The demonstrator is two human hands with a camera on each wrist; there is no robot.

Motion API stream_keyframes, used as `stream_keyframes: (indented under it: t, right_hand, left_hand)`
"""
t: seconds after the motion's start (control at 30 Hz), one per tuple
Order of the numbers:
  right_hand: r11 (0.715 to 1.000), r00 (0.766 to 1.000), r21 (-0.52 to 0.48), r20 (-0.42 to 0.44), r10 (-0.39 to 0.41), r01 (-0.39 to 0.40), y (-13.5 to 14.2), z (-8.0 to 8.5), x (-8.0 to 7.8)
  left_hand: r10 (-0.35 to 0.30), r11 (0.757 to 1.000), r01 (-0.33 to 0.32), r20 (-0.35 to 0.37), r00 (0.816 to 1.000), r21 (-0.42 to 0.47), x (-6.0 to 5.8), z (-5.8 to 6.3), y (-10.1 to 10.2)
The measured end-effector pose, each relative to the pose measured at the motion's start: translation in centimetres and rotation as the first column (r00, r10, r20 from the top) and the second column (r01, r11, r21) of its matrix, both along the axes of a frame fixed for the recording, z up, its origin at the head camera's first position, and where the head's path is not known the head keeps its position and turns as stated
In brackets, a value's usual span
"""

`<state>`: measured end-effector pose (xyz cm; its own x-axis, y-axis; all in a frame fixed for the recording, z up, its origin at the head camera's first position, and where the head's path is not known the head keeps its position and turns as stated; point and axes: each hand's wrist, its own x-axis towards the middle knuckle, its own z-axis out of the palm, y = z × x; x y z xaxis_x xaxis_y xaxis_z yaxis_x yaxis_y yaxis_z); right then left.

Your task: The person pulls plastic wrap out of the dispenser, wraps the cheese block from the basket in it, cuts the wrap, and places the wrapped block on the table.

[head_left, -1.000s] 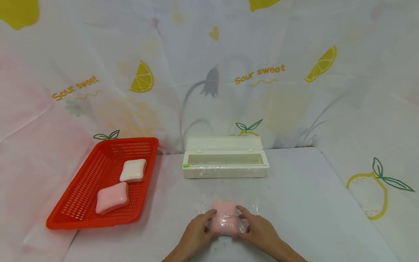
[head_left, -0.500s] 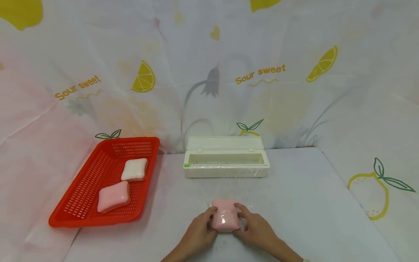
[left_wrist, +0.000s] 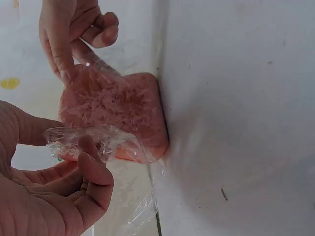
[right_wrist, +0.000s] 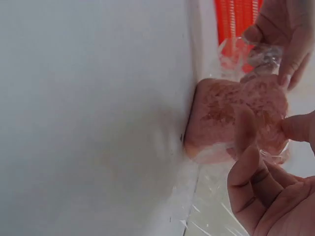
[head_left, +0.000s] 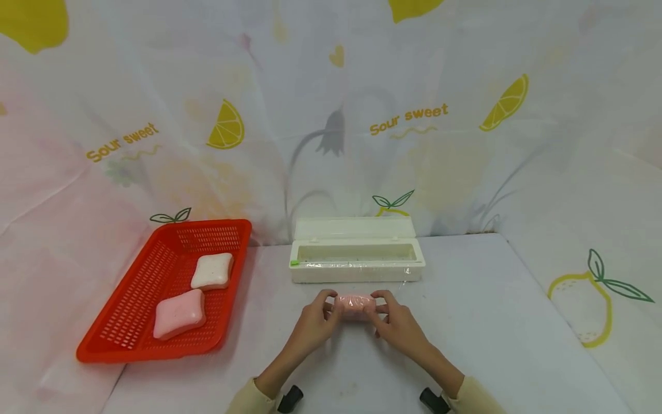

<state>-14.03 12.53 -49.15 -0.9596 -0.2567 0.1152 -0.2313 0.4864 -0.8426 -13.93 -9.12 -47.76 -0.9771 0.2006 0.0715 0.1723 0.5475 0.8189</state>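
Observation:
A pink soap bar [head_left: 355, 305] stands tilted up on its lower edge on the table, in front of the long white box. Clear plastic wrap [left_wrist: 103, 140] covers it, crinkled over the face and loose at the sides. My left hand [head_left: 316, 322] holds the bar's left end between thumb and fingers. At the other end, my right hand [head_left: 397, 323] grips it the same way. Both wrist views show the wrapped soap [right_wrist: 211, 123] between the two hands, fingertips at the film's side flaps.
The white wrap box [head_left: 357, 272] stands behind the hands with its lid raised and film along its front. On the left, a red basket [head_left: 116, 313] holds a white soap bar [head_left: 212, 271] and a pink soap bar [head_left: 179, 314]. A printed cloth hangs behind.
The soap was lying flat nearer to me; both hands have moved it away toward the box and tipped it up on edge. The film sheet around it is now gathered close.

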Motion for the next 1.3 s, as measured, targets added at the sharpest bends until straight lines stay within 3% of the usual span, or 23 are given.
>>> stream_keyframes:
  t: [0.3,0.57,0.8,1.03,1.13,1.3]
  right_hand:
    - [0.989,0.988,0.004,-0.012,-0.151,0.151,-1.2,0.0,-3.3]
    - [0.970,0.971,0.040,0.014,-0.240,0.239,-1.6,-0.3,-5.0]
    - [0.964,0.965,0.047,0.005,-0.261,0.260,-1.8,-0.4,-5.7]
    - [0.963,0.964,0.047,0.030,-0.266,0.264,-1.8,-0.4,-5.8]
    - [0.963,0.963,0.047,0.043,-0.267,0.265,-1.6,-0.3,-5.7]
    - [0.954,0.956,0.080,0.033,-0.293,0.290,-1.0,0.1,-5.5]
  left_hand:
    - [0.122,0.992,-0.123,-0.032,0.992,-0.027,-3.5,-0.4,0.9]
    - [0.190,0.979,-0.196,-0.099,0.977,-0.056,-5.5,-1.2,1.4]
    - [0.198,0.978,-0.204,-0.120,0.973,-0.034,-6.4,-1.5,1.4]
    - [0.206,0.974,-0.218,-0.155,0.966,-0.062,-6.3,-1.1,0.8]
    - [0.277,0.956,-0.289,-0.185,0.943,-0.045,-6.1,-0.8,-0.2]
    - [0.444,0.895,-0.439,-0.272,0.854,0.083,-6.3,-0.4,-2.5]
